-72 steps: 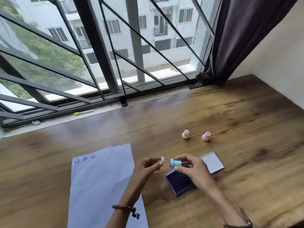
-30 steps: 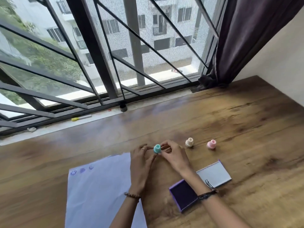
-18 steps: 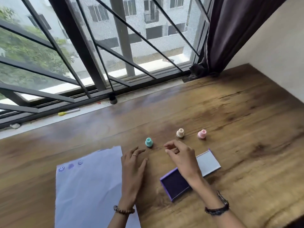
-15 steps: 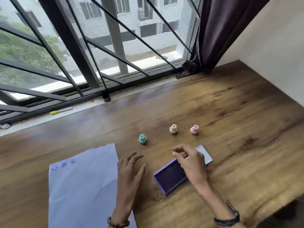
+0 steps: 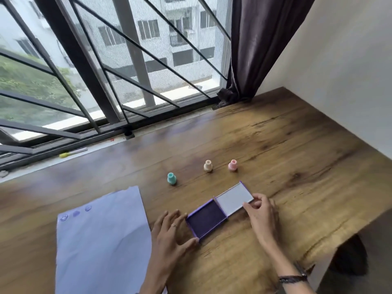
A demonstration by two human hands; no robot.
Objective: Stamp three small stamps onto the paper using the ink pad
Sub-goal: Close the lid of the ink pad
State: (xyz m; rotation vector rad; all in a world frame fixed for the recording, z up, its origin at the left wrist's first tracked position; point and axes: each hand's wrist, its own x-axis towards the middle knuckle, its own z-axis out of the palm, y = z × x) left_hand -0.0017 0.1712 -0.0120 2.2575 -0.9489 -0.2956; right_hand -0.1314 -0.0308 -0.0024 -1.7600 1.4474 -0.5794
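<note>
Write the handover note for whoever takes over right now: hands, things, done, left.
Left hand: flat on the table, fingertips at the ink pad base.
Right hand: fingers on the open lid.
Teal stamp, cream stamp and pink stamp stand upright beyond the pad.
Done: three prints in the paper's top left corner.
Left: probably just closing the pad.

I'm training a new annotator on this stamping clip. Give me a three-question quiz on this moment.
1. True or false: the ink pad lies open.
2. How many stamp marks show on the paper?
3. The right hand touches: A) the teal stamp B) the ink pad's lid C) the pink stamp

Key: 1 true; 2 three; 3 B.
</note>
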